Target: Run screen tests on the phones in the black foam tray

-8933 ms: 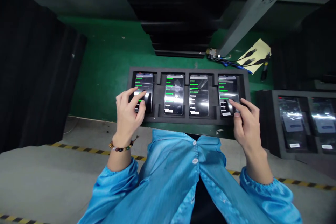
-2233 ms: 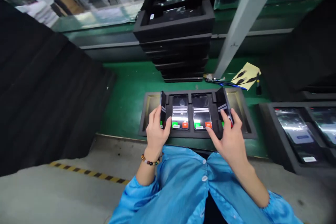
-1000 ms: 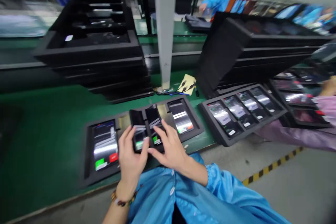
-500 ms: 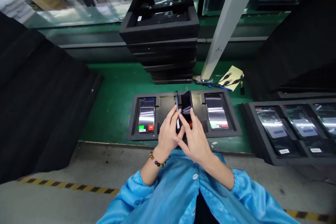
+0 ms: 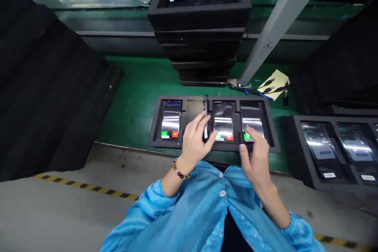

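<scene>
A black foam tray (image 5: 153, 134) lies in front of me on the green bench. My left hand (image 5: 195, 138) grips a smartphone (image 5: 206, 120) that stands on edge, its narrow side toward me, beside the tray's second compartment from the left. Flat in the other compartments lie a left phone (image 5: 171, 118), a third phone (image 5: 223, 118) and a rightmost phone (image 5: 251, 114), screens up with green and red patches low down. Over the lower end of the rightmost phone hovers my right hand (image 5: 256, 157), thumb and fingers apart, holding nothing. It partly hides that screen.
Stacked black foam trays (image 5: 201, 19) rise behind the tray. A grey post (image 5: 274, 31) slants up at right, near cables on yellow paper (image 5: 274, 84). Another phone tray (image 5: 298, 157) stands right; dark stacked foam (image 5: 53, 86) fills the left.
The third phone, tilted up between my hands earlier, now lies flat in its compartment. My right hand has moved right, away from my left, which still holds the upright phone. The view has shifted.
</scene>
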{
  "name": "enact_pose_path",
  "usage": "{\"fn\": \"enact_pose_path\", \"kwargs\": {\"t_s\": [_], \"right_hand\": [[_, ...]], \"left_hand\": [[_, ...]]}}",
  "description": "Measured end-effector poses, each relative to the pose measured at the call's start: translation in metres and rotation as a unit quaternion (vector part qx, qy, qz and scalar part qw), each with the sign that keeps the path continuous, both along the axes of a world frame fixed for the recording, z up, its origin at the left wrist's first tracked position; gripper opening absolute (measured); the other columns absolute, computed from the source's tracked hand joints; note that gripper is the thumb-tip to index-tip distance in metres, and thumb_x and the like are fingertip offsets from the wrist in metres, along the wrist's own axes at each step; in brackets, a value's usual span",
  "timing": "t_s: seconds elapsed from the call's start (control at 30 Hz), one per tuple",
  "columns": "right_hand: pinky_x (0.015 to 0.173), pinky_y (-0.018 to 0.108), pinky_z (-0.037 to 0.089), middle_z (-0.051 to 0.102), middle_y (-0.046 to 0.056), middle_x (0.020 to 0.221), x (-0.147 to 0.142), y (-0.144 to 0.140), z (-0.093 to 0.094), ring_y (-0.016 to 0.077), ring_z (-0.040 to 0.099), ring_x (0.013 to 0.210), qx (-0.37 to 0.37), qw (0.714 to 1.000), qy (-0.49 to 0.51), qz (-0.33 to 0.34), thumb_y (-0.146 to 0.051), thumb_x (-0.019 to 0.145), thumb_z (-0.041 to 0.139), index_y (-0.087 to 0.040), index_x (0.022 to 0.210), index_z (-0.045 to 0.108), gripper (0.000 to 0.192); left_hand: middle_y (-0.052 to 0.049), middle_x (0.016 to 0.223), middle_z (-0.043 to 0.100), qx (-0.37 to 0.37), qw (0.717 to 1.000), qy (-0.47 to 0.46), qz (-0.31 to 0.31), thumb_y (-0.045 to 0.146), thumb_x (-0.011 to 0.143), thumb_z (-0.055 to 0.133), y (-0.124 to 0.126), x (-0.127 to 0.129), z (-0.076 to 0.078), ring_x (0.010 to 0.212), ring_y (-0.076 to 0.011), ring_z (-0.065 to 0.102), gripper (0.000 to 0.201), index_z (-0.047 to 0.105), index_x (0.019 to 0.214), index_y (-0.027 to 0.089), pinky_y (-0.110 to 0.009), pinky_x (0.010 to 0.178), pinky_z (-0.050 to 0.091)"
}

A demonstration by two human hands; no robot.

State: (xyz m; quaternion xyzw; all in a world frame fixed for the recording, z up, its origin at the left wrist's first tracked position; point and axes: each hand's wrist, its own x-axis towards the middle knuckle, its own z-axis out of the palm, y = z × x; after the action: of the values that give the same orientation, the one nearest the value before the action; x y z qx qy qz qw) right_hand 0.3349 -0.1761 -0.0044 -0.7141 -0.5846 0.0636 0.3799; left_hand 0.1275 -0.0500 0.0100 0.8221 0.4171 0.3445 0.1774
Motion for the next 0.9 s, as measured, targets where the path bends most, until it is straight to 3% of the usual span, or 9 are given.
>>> {"fn": "enact_pose_path", "kwargs": {"t_s": [0.1,0.17,0.33,0.43,0.53,0.7,0.83,0.9], "right_hand": [[0.122,0.063,0.042,0.068,0.014,0.149,0.022,-0.02,-0.003,0.0349,0.056,0.148,-0.006,0.999,-0.016,-0.045,-0.037,0.113,0.047,-0.026,0.155,0.058,0.045],[0.121,0.062,0.041,0.071,0.013,0.144,0.029,-0.03,-0.007,0.034,0.058,0.146,-0.028,0.998,-0.032,-0.038,-0.035,0.114,0.046,-0.026,0.151,0.062,0.042],[0.119,0.058,0.039,0.073,0.012,0.139,0.016,-0.026,-0.007,0.0333,0.059,0.143,-0.042,0.996,-0.073,-0.026,-0.03,0.112,0.047,-0.026,0.146,0.065,0.038],[0.12,0.056,0.037,0.074,0.009,0.144,-0.005,-0.01,-0.002,0.0325,0.056,0.147,-0.025,0.997,-0.061,0.051,-0.025,0.111,0.049,-0.027,0.149,0.062,0.04],[0.126,0.058,0.031,0.074,0.005,0.146,-0.026,0.006,0.002,0.0325,0.052,0.153,-0.06,0.984,-0.076,0.148,-0.02,0.109,0.05,-0.028,0.15,0.06,0.043],[0.124,0.057,0.033,0.074,0.005,0.147,-0.057,0.032,0.003,0.0316,0.054,0.149,-0.028,0.983,-0.064,0.168,-0.018,0.108,0.051,-0.025,0.146,0.062,0.04],[0.128,0.055,0.031,0.073,0.004,0.15,-0.088,0.06,0.006,0.0313,0.053,0.15,-0.029,0.957,-0.093,0.273,-0.021,0.11,0.049,-0.022,0.146,0.064,0.039],[0.128,0.055,0.03,0.075,0.004,0.147,-0.094,0.068,0.007,0.031,0.053,0.15,-0.032,0.953,-0.095,0.285,-0.021,0.11,0.049,-0.021,0.146,0.066,0.04]], "left_hand": [[-0.018,0.158,0.063,-0.026,0.998,-0.026,0.05,0.044,0.11,0.062,0.007,-0.016,-0.007,0.149,-0.0298,0.061,0.048,0.061,0.151,0.018,-0.049,0.125,0.051],[-0.018,0.155,0.065,-0.052,0.995,-0.033,0.073,0.046,0.111,0.06,0.01,-0.025,-0.013,0.148,-0.0296,0.062,0.049,0.061,0.15,0.017,-0.049,0.123,0.052],[-0.016,0.147,0.072,-0.054,0.995,0.021,0.084,0.046,0.111,0.06,0.011,-0.041,-0.013,0.14,-0.0307,0.067,0.049,0.061,0.152,0.019,-0.051,0.123,0.048],[-0.013,0.147,0.073,-0.023,0.993,0.035,0.114,0.043,0.11,0.061,0.014,-0.061,-0.007,0.14,-0.0312,0.066,0.044,0.063,0.148,0.021,-0.054,0.13,0.04],[-0.014,0.145,0.073,-0.019,0.985,0.016,0.17,0.044,0.109,0.062,0.022,-0.095,-0.006,0.138,-0.031,0.066,0.043,0.066,0.144,0.02,-0.053,0.127,0.043],[-0.015,0.149,0.069,-0.083,0.966,-0.015,0.246,0.049,0.106,0.066,0.03,-0.151,-0.02,0.141,-0.0312,0.063,0.051,0.064,0.149,0.021,-0.051,0.123,0.048],[-0.013,0.152,0.068,-0.165,0.958,-0.086,0.22,0.049,0.104,0.07,0.029,-0.166,-0.035,0.139,-0.0277,0.066,0.053,0.063,0.15,0.023,-0.047,0.124,0.051],[-0.013,0.153,0.067,-0.177,0.957,-0.1,0.209,0.05,0.102,0.073,0.029,-0.168,-0.039,0.14,-0.0275,0.066,0.055,0.063,0.15,0.023,-0.047,0.126,0.05]]}}
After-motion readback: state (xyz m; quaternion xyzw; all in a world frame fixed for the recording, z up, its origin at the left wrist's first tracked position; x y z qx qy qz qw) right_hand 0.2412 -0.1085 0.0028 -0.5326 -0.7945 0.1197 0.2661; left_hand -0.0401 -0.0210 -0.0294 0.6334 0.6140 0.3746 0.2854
